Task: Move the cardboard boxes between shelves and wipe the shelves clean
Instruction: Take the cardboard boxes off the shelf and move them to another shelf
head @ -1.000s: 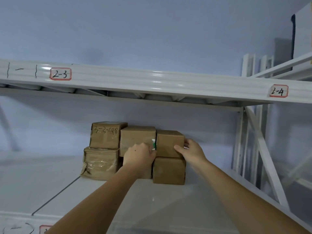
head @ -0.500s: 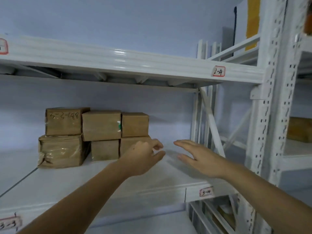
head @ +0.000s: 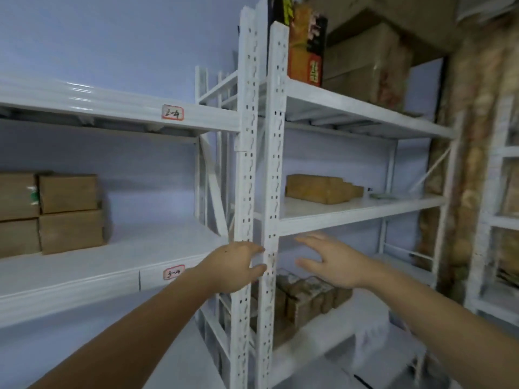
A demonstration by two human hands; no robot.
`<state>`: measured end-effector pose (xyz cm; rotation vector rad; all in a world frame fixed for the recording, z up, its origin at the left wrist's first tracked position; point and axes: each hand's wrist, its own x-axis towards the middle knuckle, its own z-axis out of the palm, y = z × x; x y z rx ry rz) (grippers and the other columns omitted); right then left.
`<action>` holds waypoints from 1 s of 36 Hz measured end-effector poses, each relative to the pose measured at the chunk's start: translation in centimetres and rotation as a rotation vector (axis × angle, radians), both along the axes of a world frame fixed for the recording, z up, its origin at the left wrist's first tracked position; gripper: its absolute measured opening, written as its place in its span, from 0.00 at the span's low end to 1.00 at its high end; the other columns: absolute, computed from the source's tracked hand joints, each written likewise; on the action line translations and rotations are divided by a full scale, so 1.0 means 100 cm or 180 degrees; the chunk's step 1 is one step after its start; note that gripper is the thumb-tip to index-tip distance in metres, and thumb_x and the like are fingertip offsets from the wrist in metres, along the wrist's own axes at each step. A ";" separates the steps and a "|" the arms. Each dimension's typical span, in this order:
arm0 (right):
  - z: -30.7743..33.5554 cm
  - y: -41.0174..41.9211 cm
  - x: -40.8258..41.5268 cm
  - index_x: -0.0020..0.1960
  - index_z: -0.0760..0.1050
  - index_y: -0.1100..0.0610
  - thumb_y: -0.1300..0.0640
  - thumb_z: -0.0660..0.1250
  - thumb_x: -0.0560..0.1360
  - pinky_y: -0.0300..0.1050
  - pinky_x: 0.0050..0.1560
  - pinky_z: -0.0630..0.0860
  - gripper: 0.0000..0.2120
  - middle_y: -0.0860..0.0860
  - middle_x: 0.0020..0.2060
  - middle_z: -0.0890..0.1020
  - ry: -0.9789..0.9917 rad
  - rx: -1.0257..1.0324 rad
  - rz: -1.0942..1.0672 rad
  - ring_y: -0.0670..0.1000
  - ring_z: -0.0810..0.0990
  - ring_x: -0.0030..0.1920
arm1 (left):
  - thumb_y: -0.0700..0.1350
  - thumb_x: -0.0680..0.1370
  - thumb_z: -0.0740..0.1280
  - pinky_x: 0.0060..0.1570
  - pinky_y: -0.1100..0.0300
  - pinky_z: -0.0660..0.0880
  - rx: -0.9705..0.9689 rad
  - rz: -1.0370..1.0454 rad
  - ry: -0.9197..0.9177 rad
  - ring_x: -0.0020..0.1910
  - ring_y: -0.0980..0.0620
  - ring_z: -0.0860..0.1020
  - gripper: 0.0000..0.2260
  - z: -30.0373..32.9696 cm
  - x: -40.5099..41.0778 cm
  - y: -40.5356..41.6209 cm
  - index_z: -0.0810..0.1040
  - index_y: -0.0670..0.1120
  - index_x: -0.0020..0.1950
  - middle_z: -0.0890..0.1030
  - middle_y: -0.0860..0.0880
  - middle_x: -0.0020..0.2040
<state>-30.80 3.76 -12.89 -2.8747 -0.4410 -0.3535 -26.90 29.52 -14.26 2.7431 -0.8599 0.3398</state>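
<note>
The stacked cardboard boxes [head: 56,213] sit at the far left on the white shelf [head: 118,259] labelled 3-4, two tiers high and pushed back toward the blue wall, well apart from both hands. A second, flatter row of brown boxes [head: 323,188] lies on the middle shelf [head: 362,210] of the neighbouring rack to the right, and more taped boxes [head: 306,299] stand on that rack's lower level, partly hidden behind the uprights. The left hand [head: 233,266] is raised in front of the two perforated white uprights [head: 259,192] where the racks meet; its fingers are loosely bent with the fingertips lying over the edge of the post, and whether they actually touch it cannot be told. It holds nothing. The right hand [head: 330,262] hovers just to the right of the same posts, below the front lip of the middle shelf, palm turned inward, fingers straight and spread, thumb apart from them; it also holds nothing and touches nothing visible. Both bare forearms reach up from the bottom corners. On the top level of the right rack stand a large cardboard carton [head: 365,60] and a colourful orange-and-black package [head: 306,43]. The right side of the view is blurred.
</note>
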 end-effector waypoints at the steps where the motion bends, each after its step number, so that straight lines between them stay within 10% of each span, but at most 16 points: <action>1: -0.002 -0.017 -0.008 0.82 0.57 0.47 0.37 0.58 0.82 0.46 0.78 0.58 0.31 0.45 0.80 0.61 0.0010 0.0001 -0.0095 0.48 0.61 0.78 | 0.58 0.84 0.60 0.71 0.58 0.63 0.0013 -0.0094 0.0044 0.75 0.50 0.67 0.25 -0.001 -0.005 -0.017 0.65 0.51 0.80 0.68 0.50 0.78; 16: -0.020 -0.175 -0.031 0.81 0.60 0.49 0.39 0.59 0.83 0.42 0.75 0.59 0.30 0.48 0.79 0.64 0.0013 0.0073 -0.0638 0.48 0.64 0.77 | 0.56 0.85 0.58 0.73 0.57 0.62 0.0067 -0.0619 0.0066 0.76 0.51 0.66 0.23 -0.007 0.016 -0.202 0.65 0.53 0.79 0.67 0.52 0.79; 36: 0.010 -0.304 0.157 0.81 0.59 0.48 0.39 0.59 0.83 0.42 0.76 0.60 0.30 0.47 0.79 0.64 -0.0109 0.0111 -0.0535 0.48 0.64 0.77 | 0.57 0.83 0.62 0.70 0.56 0.69 -0.0208 -0.0557 -0.0162 0.71 0.52 0.72 0.23 0.028 0.215 -0.333 0.69 0.53 0.77 0.72 0.53 0.76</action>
